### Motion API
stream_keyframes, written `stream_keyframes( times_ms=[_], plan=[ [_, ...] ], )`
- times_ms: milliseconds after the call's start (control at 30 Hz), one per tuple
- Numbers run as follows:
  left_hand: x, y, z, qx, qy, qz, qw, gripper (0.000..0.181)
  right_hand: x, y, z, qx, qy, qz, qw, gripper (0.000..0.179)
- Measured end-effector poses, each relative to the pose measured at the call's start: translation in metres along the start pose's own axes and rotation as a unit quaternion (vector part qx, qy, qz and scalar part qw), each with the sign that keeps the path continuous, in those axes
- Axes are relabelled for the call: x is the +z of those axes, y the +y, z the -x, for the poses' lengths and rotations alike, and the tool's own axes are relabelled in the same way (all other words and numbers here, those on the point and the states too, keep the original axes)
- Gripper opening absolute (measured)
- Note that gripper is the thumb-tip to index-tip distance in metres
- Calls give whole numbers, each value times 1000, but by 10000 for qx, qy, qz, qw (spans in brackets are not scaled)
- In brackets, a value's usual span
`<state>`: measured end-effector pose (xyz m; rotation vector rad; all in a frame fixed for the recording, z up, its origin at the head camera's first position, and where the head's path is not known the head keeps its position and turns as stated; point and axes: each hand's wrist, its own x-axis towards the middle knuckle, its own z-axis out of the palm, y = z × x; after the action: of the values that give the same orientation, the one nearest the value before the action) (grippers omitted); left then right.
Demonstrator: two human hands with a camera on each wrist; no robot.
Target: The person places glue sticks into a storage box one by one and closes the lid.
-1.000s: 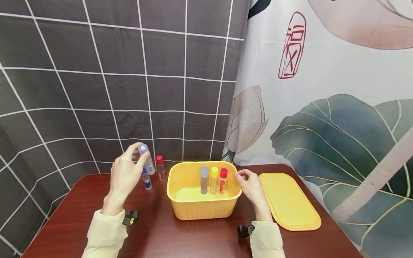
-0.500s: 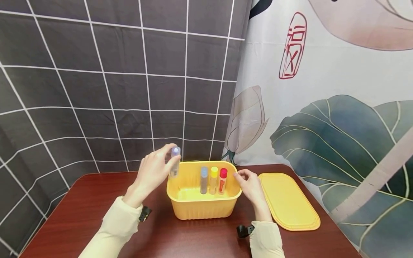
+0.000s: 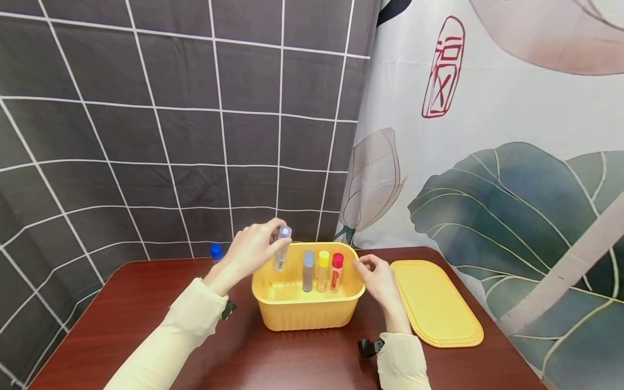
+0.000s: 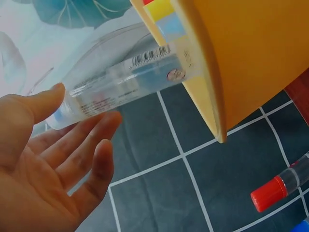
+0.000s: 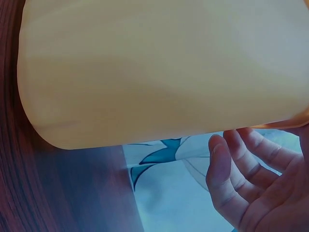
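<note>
- Head view, setting: we find a dark grey cloth with white grid lines [image 3: 195,135] at the back, a white cloth printed with lotus leaves [image 3: 492,119] to the right, and a glossy reddish-brown table [image 3: 292,360].
- Head view, container: a yellow plastic box with rounded corners [image 3: 307,318] stands on the table; a flat yellow plastic lid [image 3: 439,303] lies off it, to the right.
- Head view, contents: three small tubes stand upright in the box, side by side: a greyish tube with a light blue cap [image 3: 308,275], a yellow-capped clear tube [image 3: 323,275] and a red-capped tube with a red-printed label [image 3: 336,276].
- Head view, hands: the left hand [image 3: 251,249] pinches a clear plastic tube with a pale lilac cap [image 3: 279,262] over the box's left part. The right hand [image 3: 381,281] holds the box's right rim with bent fingers. A dark blue cap [image 3: 216,251] shows behind the left wrist.
- Left wrist view: we note thumb and fingers at the clear tube's capped end, its far end at the box mouth. Outside lies a clear tube with a red cap [image 4: 275,191].
- Right wrist view: the fingertips meet the rim; the thumb's contact is not plain.
- Left wrist view, finding: we judge the step in hand to be placing the clear tube. The next move calls for lowering it upright beside the blue-capped one, box steadied, then releasing.
</note>
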<state>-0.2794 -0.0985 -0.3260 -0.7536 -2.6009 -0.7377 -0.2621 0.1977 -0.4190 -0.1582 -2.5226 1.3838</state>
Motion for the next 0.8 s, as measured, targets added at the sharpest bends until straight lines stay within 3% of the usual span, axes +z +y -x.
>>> stream_keyframes(
  times_ms=[333, 533, 800],
  plan=[
    [14, -5, -7, -259, -910, -332, 9950, 29, 1, -1, 1, 8, 26, -2, 10000, 25],
    [23, -7, -15, -81, -1371, -863, 9868, 18, 2, 0, 1, 21, -5, -63, 10000, 25],
    [33, -7, -25, 87, -1781, -1196, 9767, 17, 1, 0, 1, 25, 31, -27, 10000, 26]
  ],
)
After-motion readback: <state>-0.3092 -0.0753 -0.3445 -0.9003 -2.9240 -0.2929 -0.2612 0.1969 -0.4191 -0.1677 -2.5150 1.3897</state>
